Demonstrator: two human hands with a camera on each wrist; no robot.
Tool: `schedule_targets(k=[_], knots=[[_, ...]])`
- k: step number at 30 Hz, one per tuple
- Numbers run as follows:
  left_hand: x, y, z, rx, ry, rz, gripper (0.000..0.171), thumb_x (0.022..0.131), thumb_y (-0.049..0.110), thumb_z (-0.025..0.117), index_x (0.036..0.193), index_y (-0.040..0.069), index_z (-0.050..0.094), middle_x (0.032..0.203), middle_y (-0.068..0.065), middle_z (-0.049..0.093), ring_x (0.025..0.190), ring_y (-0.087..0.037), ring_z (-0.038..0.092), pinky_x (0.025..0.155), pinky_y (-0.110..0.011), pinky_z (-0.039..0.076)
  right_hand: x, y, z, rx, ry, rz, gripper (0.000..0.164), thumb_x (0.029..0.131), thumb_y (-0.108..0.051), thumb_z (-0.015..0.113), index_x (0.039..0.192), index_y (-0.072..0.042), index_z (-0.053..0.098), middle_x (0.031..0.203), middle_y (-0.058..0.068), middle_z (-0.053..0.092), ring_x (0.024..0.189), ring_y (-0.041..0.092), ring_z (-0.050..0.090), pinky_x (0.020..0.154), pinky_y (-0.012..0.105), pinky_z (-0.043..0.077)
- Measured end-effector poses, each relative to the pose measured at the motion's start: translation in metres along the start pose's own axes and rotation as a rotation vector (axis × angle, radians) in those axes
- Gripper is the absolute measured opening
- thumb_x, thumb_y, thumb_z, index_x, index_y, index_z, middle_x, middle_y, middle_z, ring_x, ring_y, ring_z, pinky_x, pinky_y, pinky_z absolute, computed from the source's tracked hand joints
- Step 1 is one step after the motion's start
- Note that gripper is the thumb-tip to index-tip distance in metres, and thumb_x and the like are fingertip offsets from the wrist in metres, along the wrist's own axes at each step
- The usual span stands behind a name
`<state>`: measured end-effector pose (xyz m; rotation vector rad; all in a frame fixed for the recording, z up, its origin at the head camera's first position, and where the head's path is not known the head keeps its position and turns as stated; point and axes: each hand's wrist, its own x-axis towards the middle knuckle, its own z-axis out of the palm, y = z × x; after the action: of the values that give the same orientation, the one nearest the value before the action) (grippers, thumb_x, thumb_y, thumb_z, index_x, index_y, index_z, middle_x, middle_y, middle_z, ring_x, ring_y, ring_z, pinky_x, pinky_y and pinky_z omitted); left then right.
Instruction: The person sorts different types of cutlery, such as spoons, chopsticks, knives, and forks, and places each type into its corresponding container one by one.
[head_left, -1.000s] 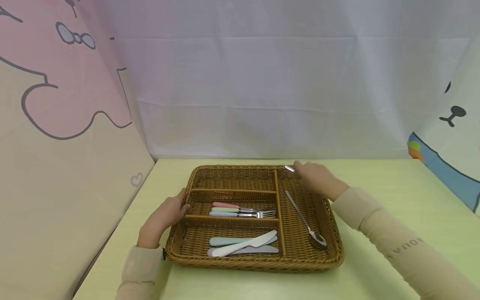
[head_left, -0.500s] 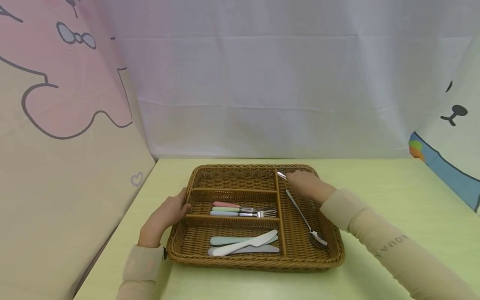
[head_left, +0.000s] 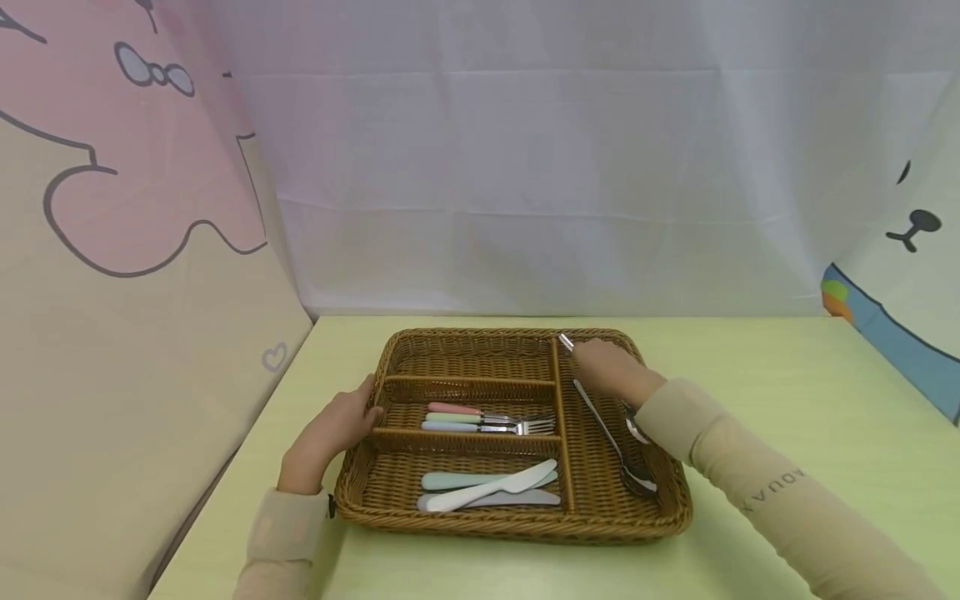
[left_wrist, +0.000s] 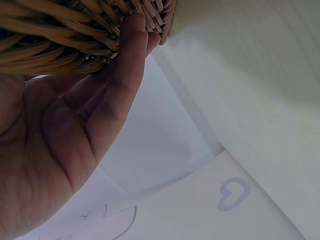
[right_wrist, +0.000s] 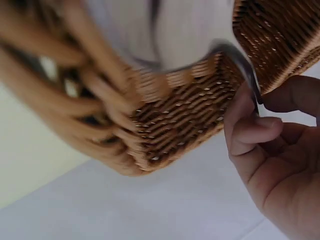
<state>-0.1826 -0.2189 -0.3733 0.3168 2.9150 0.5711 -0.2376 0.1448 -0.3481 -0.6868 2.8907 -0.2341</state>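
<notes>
A brown wicker cutlery tray (head_left: pixel 510 527) with several compartments lies on the table. My left hand (head_left: pixel 333 429) grips its left rim, the thumb over the edge and the fingers against the outer wall (left_wrist: pixel 55 45). Over the long right compartment, my right hand (head_left: pixel 609 367) pinches a metal spoon (right_wrist: pixel 200 30) by its handle. The handle end pokes out past the fingers toward the back, while the bowl hangs toward me, partly covered by the wrist in the head view. Another metal spoon (head_left: pixel 639 482) lies slantwise in that same compartment.
Three forks (head_left: pixel 453 417) with pink, green and blue handles lie in the middle-left compartment. Green, white and grey knives (head_left: pixel 491 488) overlap in the front-left one. Behind the pale table (head_left: pixel 750 358) hangs a white cloth (head_left: pixel 525 167); printed cloths flank both sides.
My right hand has come from the tray's back right rim inward and lower over the right compartment, bringing the spoon along. The held spoon's bowl now shows. My left hand has stayed put.
</notes>
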Motion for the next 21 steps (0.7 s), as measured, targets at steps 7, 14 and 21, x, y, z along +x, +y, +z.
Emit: schedule_targets(k=[7, 14, 21], knots=[[-0.0015, 0.0007, -0.0005, 0.000, 0.006, 0.007, 0.059, 0.095, 0.011, 0.046, 0.138, -0.015, 0.015, 0.047, -0.001, 0.041, 0.039, -0.010, 0.030, 0.046, -0.031, 0.037, -0.0004, 0.0026, 0.0011, 0.083, -0.108, 0.036, 0.014, 0.089, 0.003, 0.046, 0.097, 0.008, 0.057, 0.064, 0.008, 0.051, 0.049, 0.012, 0.036, 0.048, 0.027, 0.033], [-0.0029, 0.0015, -0.0007, -0.005, 0.012, 0.010, 0.058, 0.095, 0.010, 0.046, 0.139, -0.014, 0.016, 0.047, -0.001, 0.040, 0.038, -0.010, 0.030, 0.045, -0.030, 0.036, -0.0008, 0.0063, 0.0063, 0.012, -0.220, -0.026, 0.027, 0.090, 0.009, 0.041, 0.116, 0.014, 0.046, 0.086, 0.023, 0.059, 0.064, 0.023, 0.055, 0.059, 0.036, 0.043], [-0.0036, 0.0031, -0.0020, -0.006, 0.005, 0.007, 0.059, 0.095, 0.010, 0.046, 0.139, -0.014, 0.015, 0.047, 0.000, 0.039, 0.038, -0.010, 0.029, 0.045, -0.030, 0.035, -0.0029, 0.0036, 0.0092, 0.027, -0.326, 0.010, 0.051, 0.090, 0.011, 0.033, 0.138, 0.015, 0.015, 0.140, 0.035, 0.030, 0.125, 0.045, 0.032, 0.104, 0.055, 0.029]])
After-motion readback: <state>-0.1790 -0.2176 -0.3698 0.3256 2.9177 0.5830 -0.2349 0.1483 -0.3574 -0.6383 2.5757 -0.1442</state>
